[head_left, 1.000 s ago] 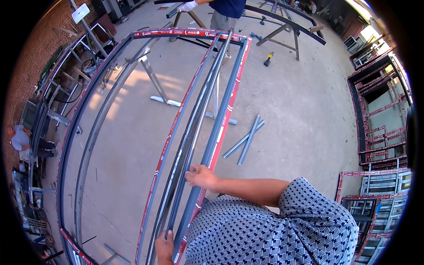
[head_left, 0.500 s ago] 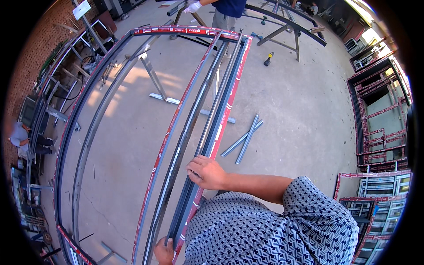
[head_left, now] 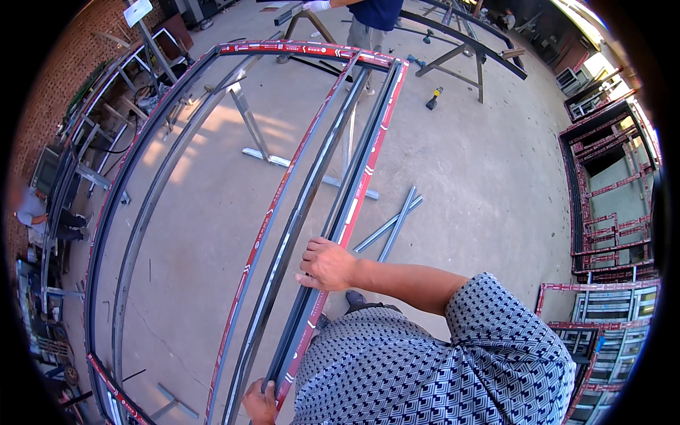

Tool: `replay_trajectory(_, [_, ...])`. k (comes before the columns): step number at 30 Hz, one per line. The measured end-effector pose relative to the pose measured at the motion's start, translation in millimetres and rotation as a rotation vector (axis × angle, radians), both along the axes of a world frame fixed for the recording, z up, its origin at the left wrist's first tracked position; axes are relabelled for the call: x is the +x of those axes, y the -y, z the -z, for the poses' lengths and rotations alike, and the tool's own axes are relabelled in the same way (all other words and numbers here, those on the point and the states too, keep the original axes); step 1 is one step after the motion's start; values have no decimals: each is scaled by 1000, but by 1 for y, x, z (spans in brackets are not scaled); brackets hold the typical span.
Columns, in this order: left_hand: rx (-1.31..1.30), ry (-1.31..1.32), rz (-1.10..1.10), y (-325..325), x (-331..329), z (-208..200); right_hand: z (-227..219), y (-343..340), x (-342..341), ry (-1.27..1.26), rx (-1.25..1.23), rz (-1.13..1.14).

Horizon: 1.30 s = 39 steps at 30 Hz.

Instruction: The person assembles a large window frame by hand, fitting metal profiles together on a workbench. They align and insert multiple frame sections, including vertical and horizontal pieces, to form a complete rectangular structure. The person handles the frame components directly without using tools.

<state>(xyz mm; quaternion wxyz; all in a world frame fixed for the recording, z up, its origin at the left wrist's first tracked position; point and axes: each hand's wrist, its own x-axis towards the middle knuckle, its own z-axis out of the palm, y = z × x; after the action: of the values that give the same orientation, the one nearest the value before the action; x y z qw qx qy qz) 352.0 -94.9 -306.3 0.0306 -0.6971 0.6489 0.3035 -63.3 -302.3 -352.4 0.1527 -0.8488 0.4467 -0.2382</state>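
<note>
A large dark metal window frame [head_left: 285, 51], covered along its outer faces with red protective tape, lies raised on stands in front of me. My right hand [head_left: 329, 263] is closed over its near right side rail [head_left: 359, 185], fingers curled over the inner edge. Lower down on that same rail, my left hand [head_left: 260, 404] grips with the thumb on top; its lower part is cut off by the picture's edge. Left of the rail, a long dark bar [head_left: 294, 223] and a red-taped bar [head_left: 268, 212] run inside the frame.
Two crossed metal profiles [head_left: 394, 223] lie on the floor to the right, with a yellow-black power drill [head_left: 433, 98] farther off. A co-worker [head_left: 370, 18] stands beyond the far end. Red-taped frames [head_left: 602, 244] lean at right; another person [head_left: 35, 212] is at far left.
My right hand has shifted slightly, its thumb now showing apart. The bright strip seen along the rail before is now mostly out of sight. The co-worker's gloved hand has moved right.
</note>
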Motion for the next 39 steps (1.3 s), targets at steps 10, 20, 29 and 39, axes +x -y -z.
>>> replay_trajectory(10, [-144,-52,-35,-4,-3,-3,-15,1,0,-62,32,-30])
replay_trajectory(20, [-110,-13,-20,-1,-11,-2,-1,4,0,-131,73,-25])
replay_trajectory(29, [-141,-82,-23,-1,-11,11,-4,3,-5,-219,116,-50])
replay_trajectory(39, [-22,-140,-147,0,-8,17,6,5,-4,-256,115,-71])
